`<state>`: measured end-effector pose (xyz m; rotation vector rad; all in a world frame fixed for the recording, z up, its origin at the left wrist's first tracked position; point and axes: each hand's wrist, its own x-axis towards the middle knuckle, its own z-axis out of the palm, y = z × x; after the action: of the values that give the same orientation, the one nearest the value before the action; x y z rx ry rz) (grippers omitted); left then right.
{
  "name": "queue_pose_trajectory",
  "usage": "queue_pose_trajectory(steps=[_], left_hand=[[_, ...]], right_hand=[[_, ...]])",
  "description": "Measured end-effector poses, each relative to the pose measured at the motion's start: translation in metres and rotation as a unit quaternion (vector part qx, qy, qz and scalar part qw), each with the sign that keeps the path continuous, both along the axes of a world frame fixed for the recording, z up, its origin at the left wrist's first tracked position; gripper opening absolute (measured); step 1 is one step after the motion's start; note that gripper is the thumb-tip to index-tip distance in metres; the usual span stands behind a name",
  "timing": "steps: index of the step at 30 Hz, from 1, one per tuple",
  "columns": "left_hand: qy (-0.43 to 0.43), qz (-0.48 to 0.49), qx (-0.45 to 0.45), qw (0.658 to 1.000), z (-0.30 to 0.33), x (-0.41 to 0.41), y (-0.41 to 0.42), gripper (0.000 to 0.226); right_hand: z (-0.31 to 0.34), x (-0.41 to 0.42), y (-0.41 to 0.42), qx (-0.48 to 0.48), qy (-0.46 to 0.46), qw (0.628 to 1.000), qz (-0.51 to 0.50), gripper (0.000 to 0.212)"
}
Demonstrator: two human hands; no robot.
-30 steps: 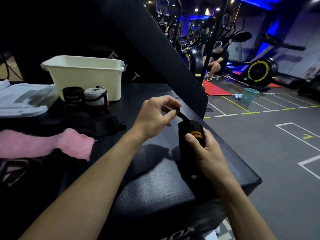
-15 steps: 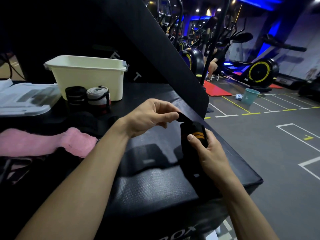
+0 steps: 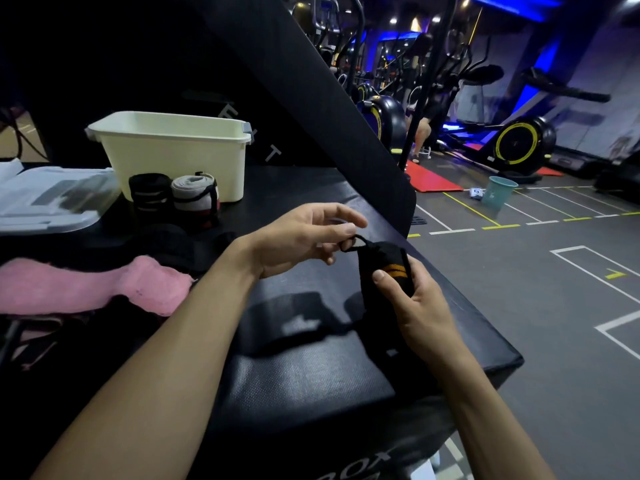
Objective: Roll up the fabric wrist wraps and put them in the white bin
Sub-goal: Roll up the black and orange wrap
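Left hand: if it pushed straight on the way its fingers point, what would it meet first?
Probably the black wrap held in the right hand; the left hand already pinches its loop. Depth is unclear.

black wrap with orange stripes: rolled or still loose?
Partly rolled: the right hand grips the black wrap as a bundle, with its tail trailing across the pad.

Dim gym, blue-lit wall [image 3: 540, 60], grey lined floor [image 3: 519, 271], exercise bikes [image 3: 519, 143].
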<state>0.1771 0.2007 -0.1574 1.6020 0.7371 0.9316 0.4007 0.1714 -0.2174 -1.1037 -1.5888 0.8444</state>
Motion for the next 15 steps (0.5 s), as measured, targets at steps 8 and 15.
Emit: queue_pose_trajectory(steps=[8,15], left_hand=[[0.18,0.104,0.115,0.971,-0.007,0.004,0.007,0.013],[0.153,0.143,0.045,0.977,-0.01,0.019,0.007,0.023]], right_hand=[[-0.001,0.0,0.002,-0.057,0.124,0.991,-0.002,0.051],[0.001,-0.004,0.001,-0.064,0.193,0.977,0.055,0.078]])
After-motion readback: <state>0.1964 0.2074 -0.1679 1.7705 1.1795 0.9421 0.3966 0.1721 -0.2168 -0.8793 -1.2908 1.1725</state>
